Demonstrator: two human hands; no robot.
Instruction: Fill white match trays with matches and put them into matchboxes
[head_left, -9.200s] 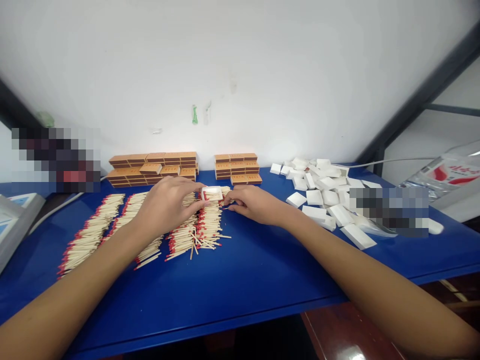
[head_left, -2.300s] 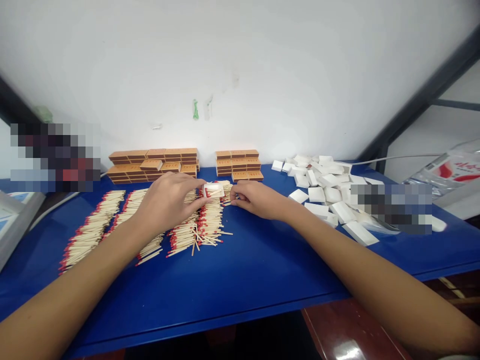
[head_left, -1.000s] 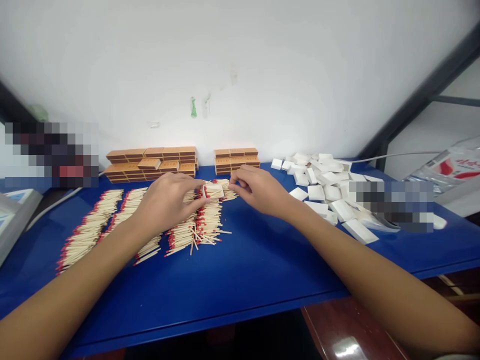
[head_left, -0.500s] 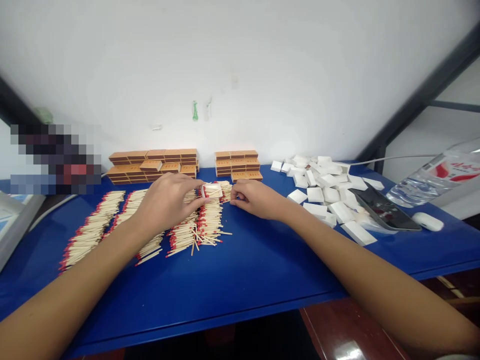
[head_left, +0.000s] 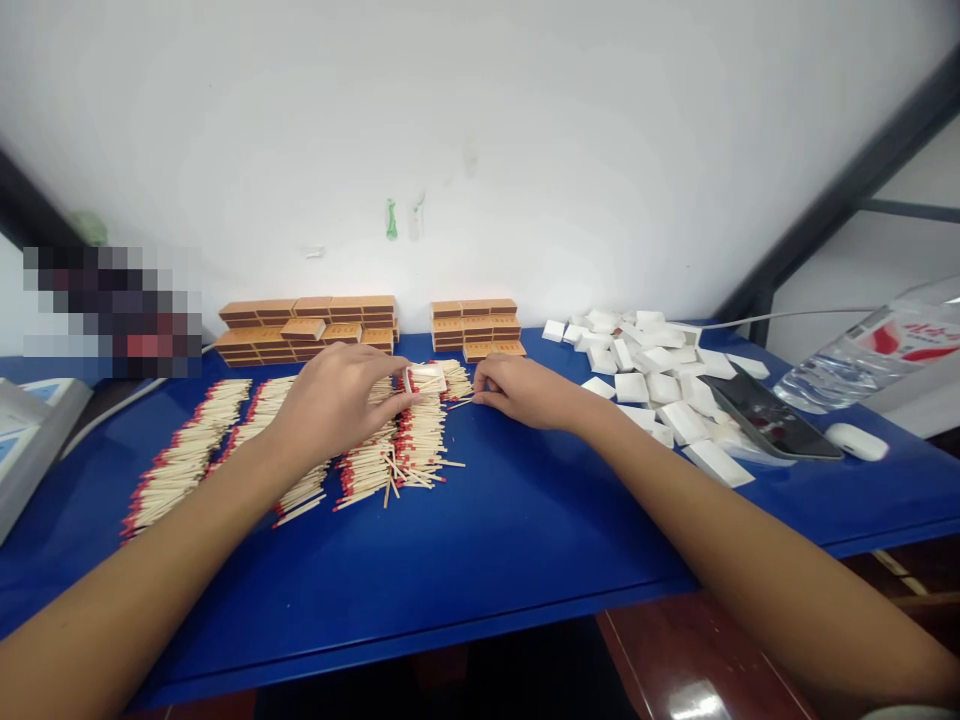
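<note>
My left hand (head_left: 337,400) pinches a small white matchbox tray (head_left: 426,379) between thumb and fingers, above the red-tipped matches (head_left: 421,435). A few matchsticks lie inside the tray. Just right of it, my right hand (head_left: 517,390) has its fingers curled and the thumb pressed to them, beside the loose match ends (head_left: 456,385). Whatever is between those fingertips is too small to make out. More matches (head_left: 187,455) lie in long slanting rows to the left, partly hidden behind my left forearm.
Orange-brown matchboxes (head_left: 266,345) stand stacked along the wall, with a smaller stack (head_left: 476,330) to the right. White trays (head_left: 660,360) are heaped on the right of the blue table (head_left: 450,580). Nearby are a dark phone (head_left: 780,420), a white mouse (head_left: 857,441) and a water bottle (head_left: 855,350).
My right hand has shifted slightly to the right, away from the tray. Fewer matchsticks show in the tray, and the matches near my right fingertips lie more spread out.
</note>
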